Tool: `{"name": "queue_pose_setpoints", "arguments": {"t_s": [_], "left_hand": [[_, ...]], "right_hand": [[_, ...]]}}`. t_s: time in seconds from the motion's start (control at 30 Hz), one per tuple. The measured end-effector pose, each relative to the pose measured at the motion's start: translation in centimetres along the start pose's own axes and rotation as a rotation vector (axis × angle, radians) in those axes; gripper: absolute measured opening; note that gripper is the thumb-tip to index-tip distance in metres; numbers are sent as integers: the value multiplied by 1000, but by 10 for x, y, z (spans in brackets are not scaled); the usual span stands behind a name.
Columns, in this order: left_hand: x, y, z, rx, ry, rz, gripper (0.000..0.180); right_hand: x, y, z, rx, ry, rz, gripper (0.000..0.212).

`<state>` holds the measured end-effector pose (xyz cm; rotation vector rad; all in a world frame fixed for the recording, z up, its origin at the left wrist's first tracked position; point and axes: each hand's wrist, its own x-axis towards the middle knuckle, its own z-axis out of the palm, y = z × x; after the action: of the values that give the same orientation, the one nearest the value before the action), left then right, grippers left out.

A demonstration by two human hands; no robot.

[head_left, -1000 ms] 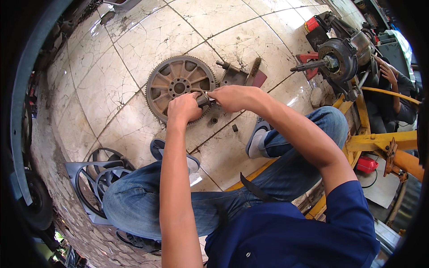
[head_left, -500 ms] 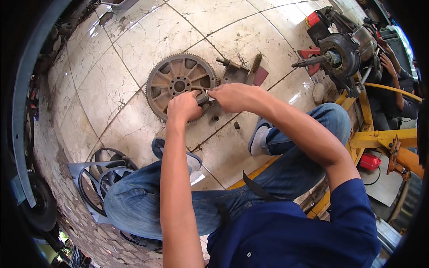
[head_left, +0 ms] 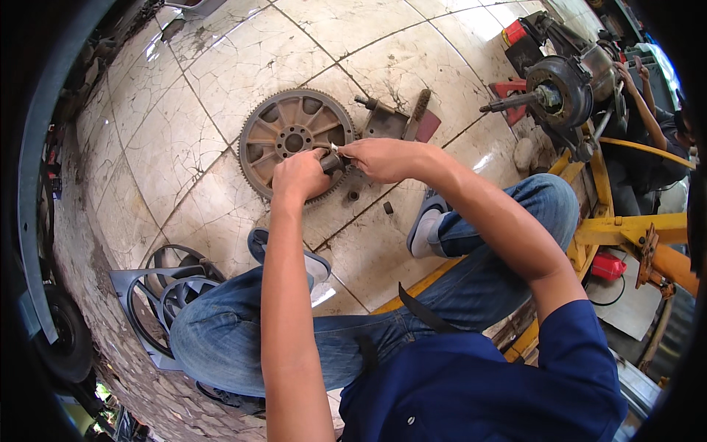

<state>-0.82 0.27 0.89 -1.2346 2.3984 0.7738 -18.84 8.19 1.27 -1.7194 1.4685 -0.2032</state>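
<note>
A round rusty flywheel [head_left: 268, 152] with a toothed rim lies flat on the tiles. Over its near right edge, my left hand [head_left: 300, 177] is closed around a short grey metal cylinder [head_left: 331, 163]. My right hand [head_left: 383, 159] pinches at the cylinder's top end; a small pale bit shows at its fingertips, too small to name. Just beyond the right hand are a dirty metal tray-like part [head_left: 383, 123], a brush [head_left: 417, 112] and a dark red piece of sheet [head_left: 428, 127]. Two small dark cylindrical pieces [head_left: 353, 196] [head_left: 389, 208] rest nearer my feet.
A black fan with its shroud [head_left: 158, 302] lies by my left knee. To the right, an axle assembly with a hub [head_left: 552, 92] sits beside a red stand [head_left: 508, 99]. Yellow metal beams [head_left: 600, 230] run past my right knee. A co-worker's arm [head_left: 642, 110] reaches at the axle.
My hands stay together over the flywheel, with the right fingers shifted slightly left along the cylinder's end. The co-worker's arms have moved up at the axle.
</note>
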Motion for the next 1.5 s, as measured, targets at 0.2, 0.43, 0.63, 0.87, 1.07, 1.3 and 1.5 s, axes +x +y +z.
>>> {"name": "queue_pose_setpoints", "arguments": {"t_s": [0.2,0.43,0.63,0.87,1.07,1.3,1.5], "left_hand": [[0,-4,6,2,18,-13,47],[-2,-1,1,5,-25,-26,52],[-1,-4,6,6,9,-18,49],[-3,-2,6,-1,44,12,43],[-2,-1,7,8,62,22,44],[0,-7,13,30,86,15,48],[-3,1,7,14,23,-11,48]], "right_hand": [[-6,-25,-3,-186,-109,73,49],[-8,-32,-6,-290,-104,94,53],[-12,-34,2,-357,-33,87,48],[9,-28,-14,-341,-320,156,35],[19,-8,-18,-202,-292,150,26],[9,-39,-28,-272,-324,187,28],[15,-15,-3,-261,-209,89,25]]}}
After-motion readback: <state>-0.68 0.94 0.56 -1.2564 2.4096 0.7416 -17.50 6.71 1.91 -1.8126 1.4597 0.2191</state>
